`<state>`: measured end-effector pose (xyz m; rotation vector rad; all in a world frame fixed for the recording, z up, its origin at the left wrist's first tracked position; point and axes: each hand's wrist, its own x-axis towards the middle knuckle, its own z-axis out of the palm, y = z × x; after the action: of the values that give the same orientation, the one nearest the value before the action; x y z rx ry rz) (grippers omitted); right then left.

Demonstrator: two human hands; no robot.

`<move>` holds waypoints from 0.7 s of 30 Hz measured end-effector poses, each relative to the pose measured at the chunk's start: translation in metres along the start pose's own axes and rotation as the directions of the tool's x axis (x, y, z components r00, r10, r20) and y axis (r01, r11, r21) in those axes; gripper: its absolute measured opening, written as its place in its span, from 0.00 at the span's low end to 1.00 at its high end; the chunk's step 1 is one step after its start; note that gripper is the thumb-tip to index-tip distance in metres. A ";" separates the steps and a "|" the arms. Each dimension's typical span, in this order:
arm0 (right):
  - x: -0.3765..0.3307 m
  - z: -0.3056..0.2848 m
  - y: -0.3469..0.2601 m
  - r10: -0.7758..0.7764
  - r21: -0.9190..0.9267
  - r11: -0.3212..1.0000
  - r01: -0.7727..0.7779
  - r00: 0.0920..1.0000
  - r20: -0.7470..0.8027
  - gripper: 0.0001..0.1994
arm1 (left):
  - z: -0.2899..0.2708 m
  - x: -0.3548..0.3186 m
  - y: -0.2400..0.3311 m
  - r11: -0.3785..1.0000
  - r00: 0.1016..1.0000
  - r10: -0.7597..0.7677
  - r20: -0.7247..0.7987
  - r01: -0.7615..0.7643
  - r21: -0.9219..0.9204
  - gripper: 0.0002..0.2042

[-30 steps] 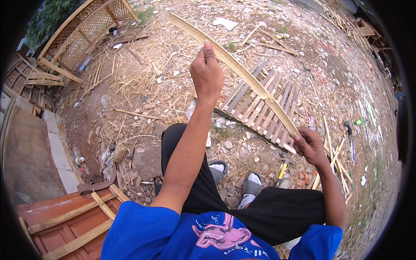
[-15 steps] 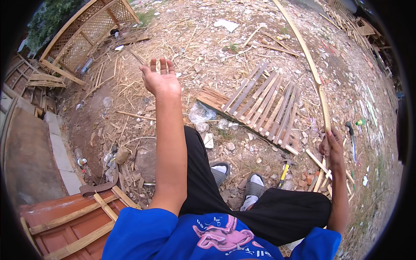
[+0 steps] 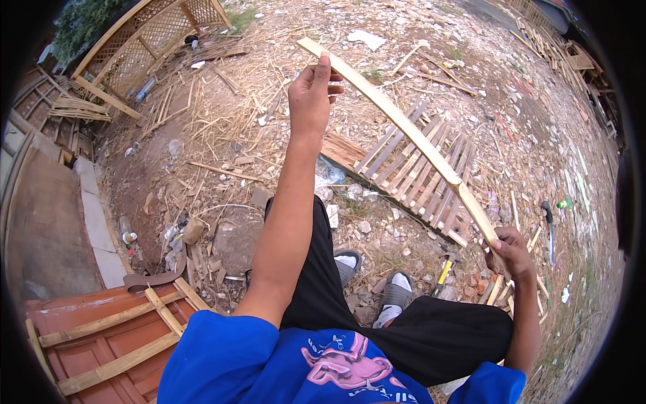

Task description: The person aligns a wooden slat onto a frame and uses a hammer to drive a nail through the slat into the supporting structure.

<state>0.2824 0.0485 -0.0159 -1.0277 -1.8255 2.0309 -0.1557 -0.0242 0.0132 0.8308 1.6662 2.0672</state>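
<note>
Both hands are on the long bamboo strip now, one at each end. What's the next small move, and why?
Probably close the left hand more firmly around the bamboo strip. Only its fingertips pinch the far end, while the right hand fully grips the near end, and the strip spans unsupported above the slatted panel, so it could slip.

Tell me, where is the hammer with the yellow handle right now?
The hammer lies on the littered ground right of centre, just right of the person's grey shoes and below the slatted bamboo panel.

Daylit dirt yard (image 3: 222, 168) strewn with stones and bamboo scraps, a slat panel (image 3: 417, 168) lying flat, lattice frame (image 3: 148, 40) at top left, red door (image 3: 94, 337) and concrete slab (image 3: 40, 229) at left.
</note>
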 end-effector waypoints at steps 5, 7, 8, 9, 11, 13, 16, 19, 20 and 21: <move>0.000 -0.006 0.005 0.026 0.020 0.999 -0.026 1.000 0.008 0.19 | 0.001 0.002 0.001 0.998 0.996 0.046 -0.081 -0.050 -0.048 0.19; 0.001 -0.003 0.001 0.020 -0.002 1.000 -0.020 1.000 0.008 0.19 | -0.002 0.004 -0.002 0.994 0.993 0.073 -0.089 -0.066 0.083 0.19; 0.001 -0.001 -0.001 0.022 0.000 1.000 -0.022 1.000 0.010 0.19 | -0.003 0.004 -0.003 0.991 0.992 0.075 -0.103 -0.062 0.117 0.19; 0.001 0.001 -0.004 0.036 -0.012 0.999 -0.036 0.999 0.002 0.18 | -0.003 0.005 -0.004 0.987 0.990 0.077 -0.115 -0.060 0.148 0.20; 0.001 0.003 -0.009 0.051 -0.024 0.998 -0.051 0.999 -0.007 0.17 | -0.007 0.010 -0.012 0.973 0.991 0.071 -0.116 -0.043 0.225 0.20; 0.000 0.003 -0.011 0.019 -0.107 0.994 -0.022 1.000 -0.023 0.15 | -0.008 0.013 -0.017 0.954 0.991 0.065 -0.114 -0.028 0.299 0.19; -0.003 -0.001 -0.007 -0.038 -0.196 0.980 0.033 0.999 -0.020 0.13 | -0.008 0.016 -0.020 0.864 0.982 0.130 -0.139 -0.044 0.502 0.19; -0.005 0.004 -0.009 -0.075 -0.268 0.962 0.059 0.996 -0.052 0.13 | -0.003 0.012 -0.014 0.868 0.971 0.173 -0.165 -0.071 0.491 0.17; -0.004 0.006 -0.010 -0.067 -0.297 0.954 0.047 0.996 -0.057 0.12 | -0.001 0.008 -0.010 0.819 0.959 0.225 -0.170 -0.092 0.567 0.17; -0.002 0.009 -0.012 -0.062 -0.295 0.955 0.038 0.996 -0.071 0.12 | -0.001 0.004 -0.005 0.761 0.945 0.279 -0.171 -0.109 0.640 0.18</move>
<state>0.2748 0.0433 -0.0042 -1.1049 -2.1309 1.6975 -0.1598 -0.0207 0.0092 0.9925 2.5926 1.7985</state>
